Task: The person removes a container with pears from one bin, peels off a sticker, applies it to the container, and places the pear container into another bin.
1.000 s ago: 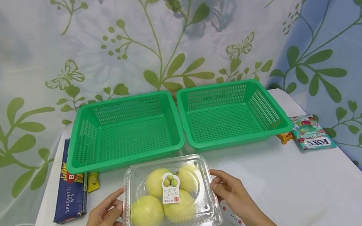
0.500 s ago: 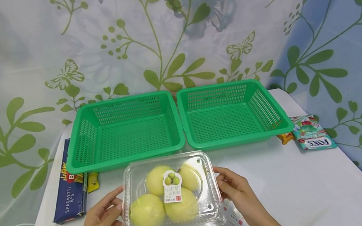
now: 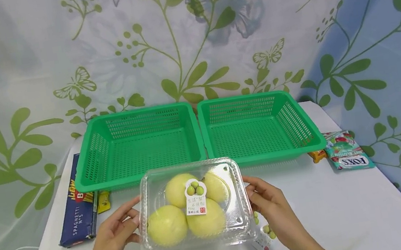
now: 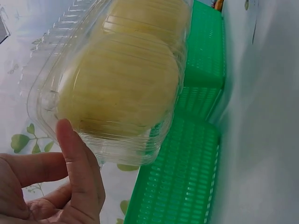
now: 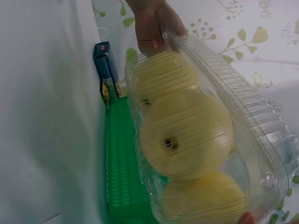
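A clear plastic clamshell box (image 3: 237,197) holds several round yellow-green pears (image 3: 207,221). On its lid sits a white label (image 3: 196,205) with a fruit picture and small writing. My left hand (image 3: 117,234) grips the box's left end, and the left wrist view shows fingers (image 4: 77,172) against the plastic corner. At the opposite end my right hand (image 3: 276,206) holds the box between thumb and fingers. Only a fingertip (image 5: 247,218) of it enters the right wrist view. Both wrist views show the box raised off the table.
Two green plastic baskets (image 3: 142,179) (image 3: 267,157) stand side by side behind the box. To the left lie a blue spaghetti box (image 3: 76,217) and a yellow packet (image 3: 103,202). A FOX'S bag (image 3: 348,152) and an orange packet (image 3: 318,156) lie right. Small printed cards (image 3: 263,245) lie beneath the right hand.
Both hands have carried the clamshell box slightly forward and to the right, toward the baskets. More of the printed cards now shows on the table. The head view has shifted slightly.
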